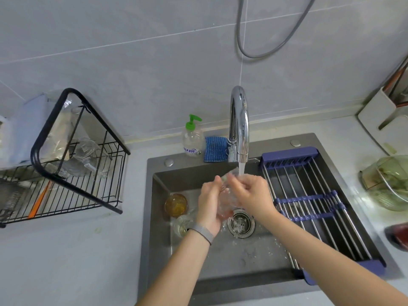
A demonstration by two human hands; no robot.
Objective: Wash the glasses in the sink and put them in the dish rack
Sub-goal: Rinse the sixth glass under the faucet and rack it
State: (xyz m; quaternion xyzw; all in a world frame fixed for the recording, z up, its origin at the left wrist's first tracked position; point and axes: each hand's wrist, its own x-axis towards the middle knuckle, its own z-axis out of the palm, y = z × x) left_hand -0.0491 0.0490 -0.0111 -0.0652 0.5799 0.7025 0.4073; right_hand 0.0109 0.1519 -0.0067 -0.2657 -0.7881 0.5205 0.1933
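Over the grey sink (159, 217) both my hands hold a clear glass (225, 199), tilted under the water running from the chrome faucet (239, 129). My left hand (209, 204) grips the glass from below and the left. My right hand (249, 193) curls around its upper part. An amber glass (176, 205) and a clear glass (183, 225) stand in the sink at the left. The black wire dish rack (66, 173) on the left counter holds clear glasses (88, 155).
A blue roll-up drying mat (309, 202) covers the sink's right side. A soap bottle (192, 138) and a blue sponge cloth (215, 149) sit behind the sink. The drain strainer (241, 224) is below my hands. A green lidded bowl (390, 182) stands on the right counter.
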